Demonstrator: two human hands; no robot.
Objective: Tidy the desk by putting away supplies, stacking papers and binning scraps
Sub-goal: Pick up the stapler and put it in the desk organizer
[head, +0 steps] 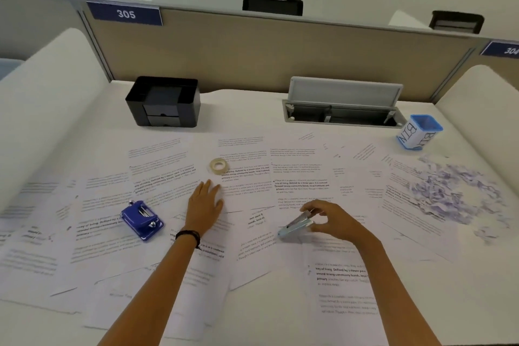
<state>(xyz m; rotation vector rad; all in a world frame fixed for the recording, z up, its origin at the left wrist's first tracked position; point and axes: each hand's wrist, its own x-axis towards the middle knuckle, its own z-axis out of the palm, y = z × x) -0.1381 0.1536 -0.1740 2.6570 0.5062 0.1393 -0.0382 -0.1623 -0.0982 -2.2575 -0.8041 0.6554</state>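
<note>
Printed paper sheets (174,177) lie scattered over the white desk. My left hand (204,206) rests flat on them with straight fingers, just below a roll of clear tape (218,166). My right hand (330,220) pinches a silver stapler (295,227) that lies on the papers, its tip pointing left. A blue hole punch (142,220) sits left of my left hand. A heap of shredded paper scraps (449,191) covers the sheets at the right. A small blue cup marked BIN (420,132) stands at the back right.
A black desk organiser (164,102) with drawers stands at the back left. An open grey cable hatch (342,109) is set in the desk at the back. A beige partition (252,53) closes the far edge, with chairs beyond it.
</note>
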